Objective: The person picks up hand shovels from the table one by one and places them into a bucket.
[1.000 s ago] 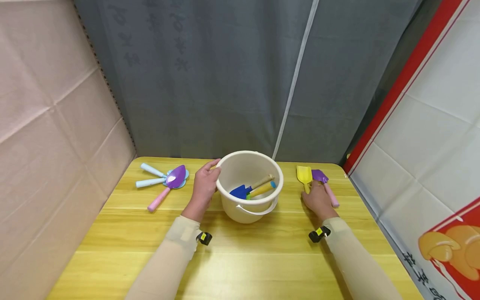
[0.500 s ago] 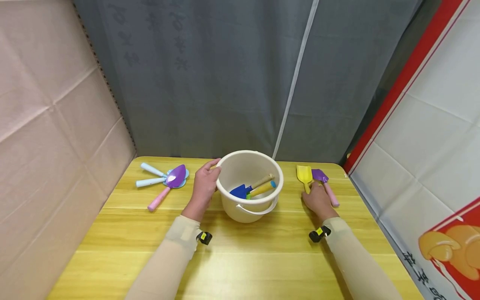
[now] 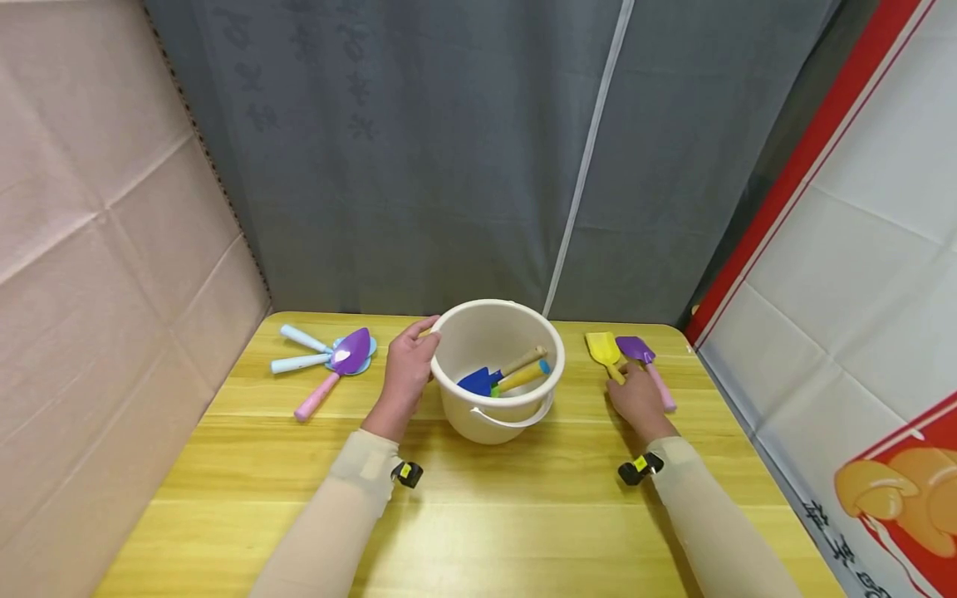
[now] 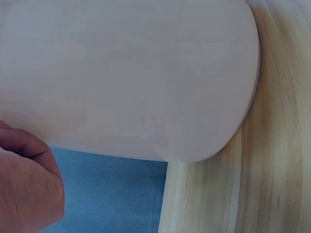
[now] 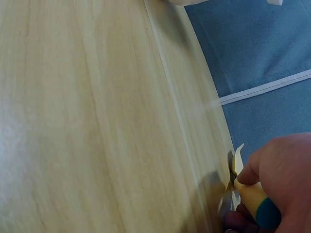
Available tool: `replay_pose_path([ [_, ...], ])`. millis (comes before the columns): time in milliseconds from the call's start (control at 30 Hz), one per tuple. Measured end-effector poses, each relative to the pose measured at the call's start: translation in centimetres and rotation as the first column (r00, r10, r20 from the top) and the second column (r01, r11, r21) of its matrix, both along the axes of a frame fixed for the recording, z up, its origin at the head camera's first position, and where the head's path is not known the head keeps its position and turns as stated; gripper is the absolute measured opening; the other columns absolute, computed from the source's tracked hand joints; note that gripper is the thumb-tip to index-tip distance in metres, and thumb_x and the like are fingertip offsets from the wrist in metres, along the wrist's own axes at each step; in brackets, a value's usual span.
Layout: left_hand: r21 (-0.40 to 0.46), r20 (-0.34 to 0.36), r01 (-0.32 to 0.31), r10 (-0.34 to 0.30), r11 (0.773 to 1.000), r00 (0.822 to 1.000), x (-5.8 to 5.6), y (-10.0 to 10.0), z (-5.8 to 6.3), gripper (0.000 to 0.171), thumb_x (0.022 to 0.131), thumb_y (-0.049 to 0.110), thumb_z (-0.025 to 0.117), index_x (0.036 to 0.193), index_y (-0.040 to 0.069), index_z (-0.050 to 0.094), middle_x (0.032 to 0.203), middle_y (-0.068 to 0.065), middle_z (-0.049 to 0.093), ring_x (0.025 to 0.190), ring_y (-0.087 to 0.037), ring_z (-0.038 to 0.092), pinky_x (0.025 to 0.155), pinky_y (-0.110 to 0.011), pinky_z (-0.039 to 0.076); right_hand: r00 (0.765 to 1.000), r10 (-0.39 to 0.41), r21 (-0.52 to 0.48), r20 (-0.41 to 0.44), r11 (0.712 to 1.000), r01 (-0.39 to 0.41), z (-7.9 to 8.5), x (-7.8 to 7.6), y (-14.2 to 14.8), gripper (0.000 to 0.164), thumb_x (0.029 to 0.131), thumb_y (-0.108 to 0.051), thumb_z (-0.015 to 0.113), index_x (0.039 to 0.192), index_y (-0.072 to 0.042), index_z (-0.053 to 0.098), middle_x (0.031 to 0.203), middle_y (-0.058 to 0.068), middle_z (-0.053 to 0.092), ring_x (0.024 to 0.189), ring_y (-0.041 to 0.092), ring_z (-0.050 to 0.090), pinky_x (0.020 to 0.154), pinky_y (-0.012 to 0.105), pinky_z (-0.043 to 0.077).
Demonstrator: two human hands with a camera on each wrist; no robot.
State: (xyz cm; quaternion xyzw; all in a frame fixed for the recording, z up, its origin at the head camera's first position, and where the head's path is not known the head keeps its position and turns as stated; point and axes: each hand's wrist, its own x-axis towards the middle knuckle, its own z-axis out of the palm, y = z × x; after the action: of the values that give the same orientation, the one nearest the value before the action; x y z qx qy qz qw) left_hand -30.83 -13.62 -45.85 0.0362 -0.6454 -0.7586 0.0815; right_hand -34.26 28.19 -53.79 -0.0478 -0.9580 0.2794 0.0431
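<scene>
Head view: the left hand (image 3: 407,370) grips the rim of the white bucket (image 3: 467,419) while, far right, the right hand (image 3: 640,400) pinches the yellow shovel (image 3: 602,348), seemingly a pickup calling next for lifting clear of the purple trowel (image 3: 634,348).

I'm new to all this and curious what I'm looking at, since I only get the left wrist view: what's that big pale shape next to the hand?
Observer: The head view shows it is a white bucket, open at the top.
Visitor: Does it have anything in it?
Observer: Yes, a blue shovel blade lies inside, along with a yellow handle.
Visitor: And is anything being held elsewhere?
Observer: Yes, the right hand grips the handle of a yellow shovel, out on the table to the right.
</scene>
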Motion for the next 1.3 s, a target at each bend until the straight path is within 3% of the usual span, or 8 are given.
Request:
replay_pose_path([
  [600,-0.003,0.019,0.010,-0.010,1.000,1.000,0.0,-0.2,0.1,0.039,0.109,0.021,0.065,0.147,0.016,0.072,0.126,-0.023,0.078,0.114,-0.048,0.072,0.078,-0.036,0.066,0.996,-0.042,-0.022,-0.075,0.999,0.041,0.8,0.3,-0.1,0.047,0.102,-0.020,0.065,0.137,0.012,0.064,0.129,0.035,0.070,0.120,0.053,0.065,0.101,0.062,0.052],
  [1000,0.007,0.006,0.005,-0.005,1.000,1.000,-0.1,0.0,0.1,0.038,0.107,0.020,0.067,0.144,0.015,0.073,0.124,-0.027,0.077,0.110,-0.054,0.069,0.060,-0.021,0.056,0.997,-0.058,-0.034,-0.057,0.998,0.056,0.9,0.5,0.0,0.047,0.104,-0.022,0.065,0.140,0.008,0.063,0.133,0.036,0.067,0.122,0.051,0.063,0.102,0.064,0.052],
  [1300,-0.010,0.016,0.004,-0.004,1.000,1.000,0.0,-0.1,0.1,0.039,0.108,0.022,0.067,0.146,0.015,0.072,0.123,-0.024,0.079,0.109,-0.050,0.072,0.064,-0.023,0.058,0.996,-0.070,-0.033,-0.049,0.997,0.068,1.0,0.5,0.0,0.048,0.104,-0.023,0.064,0.141,0.008,0.062,0.134,0.034,0.067,0.123,0.050,0.064,0.103,0.063,0.052],
])
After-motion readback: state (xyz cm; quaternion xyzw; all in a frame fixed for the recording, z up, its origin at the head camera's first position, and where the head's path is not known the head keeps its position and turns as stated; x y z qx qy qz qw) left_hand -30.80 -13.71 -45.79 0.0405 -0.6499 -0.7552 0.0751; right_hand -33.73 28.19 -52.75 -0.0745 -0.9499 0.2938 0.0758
